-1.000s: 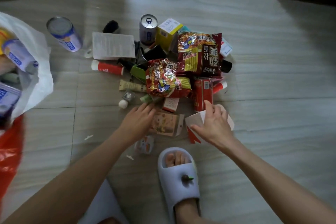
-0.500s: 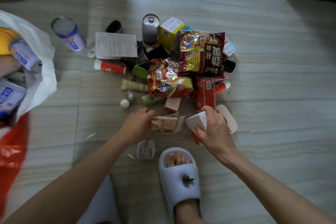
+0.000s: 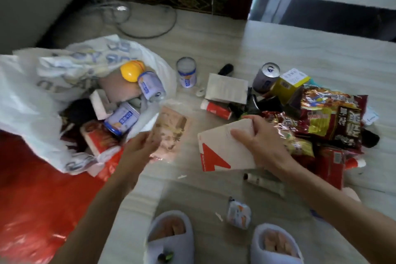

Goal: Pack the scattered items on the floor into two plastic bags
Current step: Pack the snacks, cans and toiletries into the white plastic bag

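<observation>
My left hand [image 3: 140, 146] pinches a flat pinkish snack packet [image 3: 171, 129], lifted off the floor beside the mouth of the white plastic bag [image 3: 32, 100]. That bag lies open at the left with blue-white cans [image 3: 151, 85], a yellow-capped item [image 3: 132, 70] and boxes inside. A red plastic bag [image 3: 34, 195] lies below it. My right hand [image 3: 259, 141] grips a white box with a red triangle [image 3: 216, 150], raised above the floor. The pile of scattered items [image 3: 310, 118] sits at the right: red noodle packets, a yellow box, a grey can.
A standing blue-white can [image 3: 186, 73], a white booklet [image 3: 227, 88] and a red-white tube [image 3: 217, 109] lie between bag and pile. A small packet [image 3: 239, 214] and a tube [image 3: 263, 183] lie near my two slippers [image 3: 169, 236]. A cable loops on the floor at the back.
Both hands lifted their items off the floor and moved left toward the white bag. The view swung left and up, bringing the bag's open mouth into sight.
</observation>
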`<action>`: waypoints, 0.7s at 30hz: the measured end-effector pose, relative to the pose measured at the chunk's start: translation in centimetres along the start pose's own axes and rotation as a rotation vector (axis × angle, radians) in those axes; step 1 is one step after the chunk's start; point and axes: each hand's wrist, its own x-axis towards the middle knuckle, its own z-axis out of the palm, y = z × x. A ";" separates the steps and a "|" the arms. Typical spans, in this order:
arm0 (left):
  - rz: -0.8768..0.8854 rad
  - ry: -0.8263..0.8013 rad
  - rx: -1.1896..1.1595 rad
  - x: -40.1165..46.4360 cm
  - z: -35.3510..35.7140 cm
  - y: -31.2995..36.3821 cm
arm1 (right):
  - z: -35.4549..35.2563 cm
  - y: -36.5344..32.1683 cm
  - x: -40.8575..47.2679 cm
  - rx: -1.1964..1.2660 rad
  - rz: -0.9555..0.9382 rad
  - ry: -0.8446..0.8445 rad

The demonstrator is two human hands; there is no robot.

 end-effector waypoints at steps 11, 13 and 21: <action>-0.034 0.473 -0.294 6.7 -9.9 2.8 | 16.4 -11.3 10.7 0.673 0.333 -0.169; -0.017 0.459 -0.327 8.7 -10.5 3.1 | 18.1 -11.5 11.5 0.800 0.375 -0.291; -0.047 0.382 -0.093 7.3 -6.4 -0.2 | 15.5 -5.8 9.1 0.524 0.324 -0.474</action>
